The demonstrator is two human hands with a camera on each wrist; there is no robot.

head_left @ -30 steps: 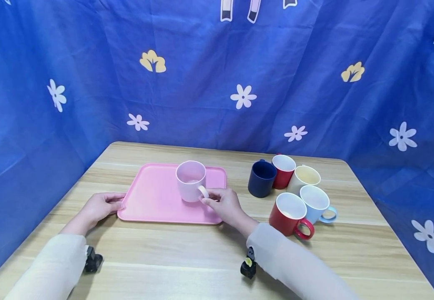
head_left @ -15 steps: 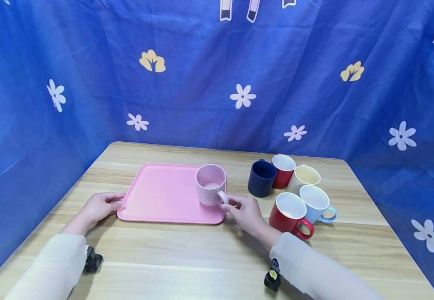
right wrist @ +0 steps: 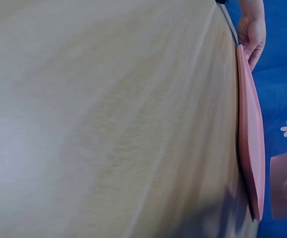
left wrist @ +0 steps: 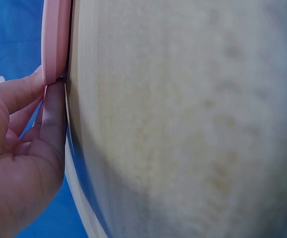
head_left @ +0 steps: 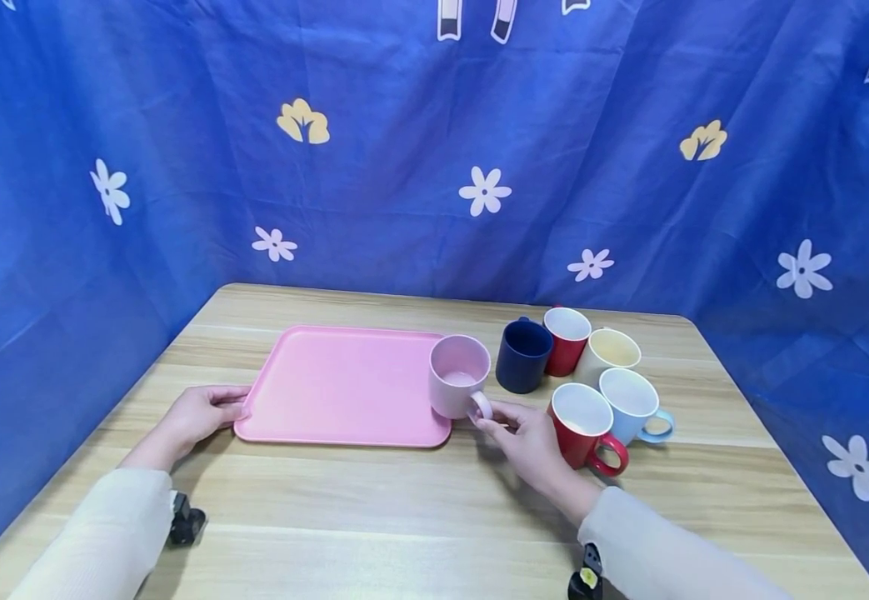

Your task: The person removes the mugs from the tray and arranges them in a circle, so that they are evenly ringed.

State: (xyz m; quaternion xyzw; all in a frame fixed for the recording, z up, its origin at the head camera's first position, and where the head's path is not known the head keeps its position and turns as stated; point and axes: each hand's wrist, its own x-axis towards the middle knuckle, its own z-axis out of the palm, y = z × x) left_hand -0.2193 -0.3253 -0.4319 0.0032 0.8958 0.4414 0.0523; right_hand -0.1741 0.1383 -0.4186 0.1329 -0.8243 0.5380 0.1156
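A pale pink mug (head_left: pixel 458 379) is upright over the right edge of the pink tray (head_left: pixel 344 392), its handle toward the right front. My right hand (head_left: pixel 531 442) pinches that handle. A gap shows between mug (right wrist: pixel 285 181) and tray (right wrist: pixel 252 144) in the right wrist view, so the mug is held above it. At the tray's left front corner, my left hand (head_left: pixel 197 417) pinches the rim. Thumb and fingers lie on either side of the rim (left wrist: pixel 55 44) in the left wrist view.
Right of the tray stand several mugs: navy (head_left: pixel 524 357), red at the back (head_left: pixel 567 342), cream (head_left: pixel 606 358), light blue (head_left: pixel 632 404) and red in front (head_left: pixel 578 425). The right forearm passes close to the front red mug. A blue curtain (head_left: pixel 404 167) encloses the wooden table (head_left: pixel 344 525).
My right hand has carried the pink mug rightward, from over the tray's middle right to across its right edge. The left hand and the tray have stayed in place.
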